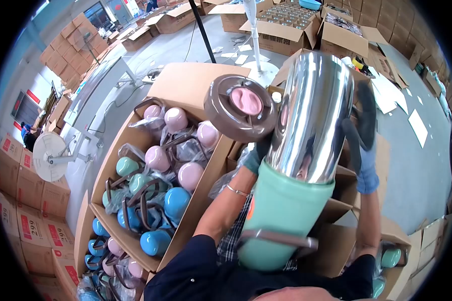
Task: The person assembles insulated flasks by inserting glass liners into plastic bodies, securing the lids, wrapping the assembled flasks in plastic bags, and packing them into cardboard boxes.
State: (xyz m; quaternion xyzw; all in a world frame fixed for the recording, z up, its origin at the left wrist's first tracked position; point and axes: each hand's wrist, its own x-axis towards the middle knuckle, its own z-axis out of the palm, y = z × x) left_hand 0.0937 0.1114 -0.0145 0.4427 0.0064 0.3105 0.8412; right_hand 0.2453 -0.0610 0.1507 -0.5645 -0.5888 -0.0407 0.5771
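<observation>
A shiny silver flask liner (311,115) stands partly inside a green thermos shell (286,205), which leans toward my body. The shell has a brown handle (281,238) low on its side. My left hand (258,155), in a dark glove, is mostly hidden behind the liner and a round brown thermos base (218,113). The base has a pink pad (246,100) in its middle and is held up in that hand. At the liner's right side is my gloved right hand (359,135), fingers spread; whether they touch the liner I cannot tell.
On the left, an open carton (110,215) holds pink, green and blue capped pieces with brown straps and plastic wrap. A divided carton (341,185) lies under the shell. A white fan (50,155) and stacked boxes (30,210) stand far left. Papers (417,128) litter the floor.
</observation>
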